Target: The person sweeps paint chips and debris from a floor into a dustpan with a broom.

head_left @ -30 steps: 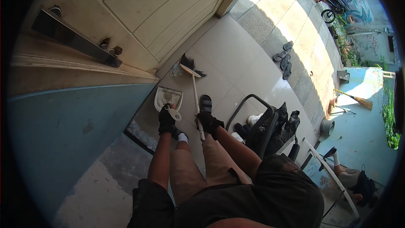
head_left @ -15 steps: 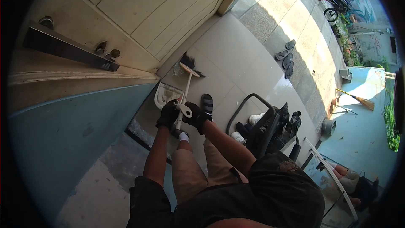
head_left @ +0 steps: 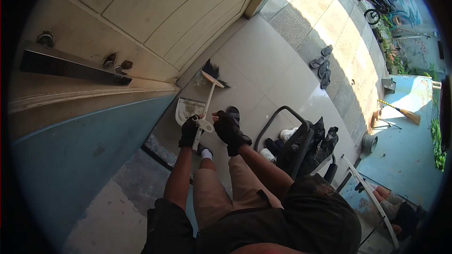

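Both hands wear black fingerless gloves. My left hand (head_left: 189, 130) is closed around the pale handle of a broom (head_left: 210, 96), by the white ring-ended handle of a dustpan (head_left: 180, 112). Dark bristles rest on the tiles near the door. The dustpan lies on the floor with some dirt in it, partly behind my left hand. Just right of the handles is my right hand (head_left: 229, 129), apart from them, its fingers loosely bent and nothing visible in them.
A cream door (head_left: 183, 19) stands on the left above a blue wall (head_left: 94, 146). To the right are a black-framed cart (head_left: 301, 148) with black bags, and shoes (head_left: 288, 134). Slippers (head_left: 323, 68) lie outside. Another broom (head_left: 405, 114) leans by the far wall.
My right hand has let go of the handle and shifted slightly right. My left hand still holds the broom, which stays nearly in place.
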Motion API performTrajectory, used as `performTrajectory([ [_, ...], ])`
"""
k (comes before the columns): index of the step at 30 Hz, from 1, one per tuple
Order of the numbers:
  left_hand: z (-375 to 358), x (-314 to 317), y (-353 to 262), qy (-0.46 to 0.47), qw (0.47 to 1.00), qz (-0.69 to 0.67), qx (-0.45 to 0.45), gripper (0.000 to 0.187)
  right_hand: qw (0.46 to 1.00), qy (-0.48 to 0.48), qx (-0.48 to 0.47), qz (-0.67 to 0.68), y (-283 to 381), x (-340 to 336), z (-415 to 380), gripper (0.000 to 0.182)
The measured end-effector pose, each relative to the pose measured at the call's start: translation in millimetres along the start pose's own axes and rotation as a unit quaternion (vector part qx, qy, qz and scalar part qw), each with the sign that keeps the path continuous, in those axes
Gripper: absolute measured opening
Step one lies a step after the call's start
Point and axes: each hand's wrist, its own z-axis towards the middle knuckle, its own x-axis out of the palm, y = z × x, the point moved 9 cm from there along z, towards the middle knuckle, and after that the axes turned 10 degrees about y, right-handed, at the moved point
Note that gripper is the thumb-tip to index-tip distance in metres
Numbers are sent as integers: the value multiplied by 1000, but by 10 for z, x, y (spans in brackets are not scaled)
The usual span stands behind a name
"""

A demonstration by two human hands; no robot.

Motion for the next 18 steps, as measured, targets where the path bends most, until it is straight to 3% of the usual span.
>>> performTrajectory([
  [1, -106, 117, -317, -16, 959, 257, 121, 27, 1000, 10, -1, 21, 529, -264, -177, 22],
  [2, -322, 355, -529, -37, 839, 497, 219, 28, 996, 8, -72, 44, 1087, -470, -413, 25],
  [3, -378, 389, -572, -34, 877, 433, 204, 31, 988, 7, -139, 70, 1535, -657, -706, 27],
  [4, -390, 302, -516, -33, 892, 407, 194, 31, 949, -30, -306, 65, 2008, -867, -1075, 32],
  [5, -371, 175, -445, -31, 905, 381, 186, 31, 894, -2, -419, 161, 2315, -1031, -1368, 35],
  [6, -283, -50, -231, -8, 974, 196, 113, 31, 789, -20, -530, 309, 2598, -1119, -1619, 37],
  [7, -240, -142, -12, 20, 999, 0, 41, 30, 735, -52, -583, 343, 2794, -1259, -1857, 39],
  [9, -307, -146, 62, -26, 999, -7, 28, 29, 596, -85, -602, 525, 2958, -1459, -2076, 40],
  [11, -327, -6, -208, -32, 949, 291, 116, 37, 606, -61, -608, 509, 2908, -1353, -2044, 40],
  [12, -342, -43, -51, -37, 997, 51, 41, 35, 619, -41, -615, 487, 2918, -1304, -2070, 40],
  [15, -355, 72, -203, -20, 991, 87, 95, 26, 649, 22, -643, 407, 2939, -1139, -2136, 40],
  [18, -303, 13, -172, -8, 997, 11, 78, 27, 669, 84, -672, 307, 2942, -975, -2167, 40],
])
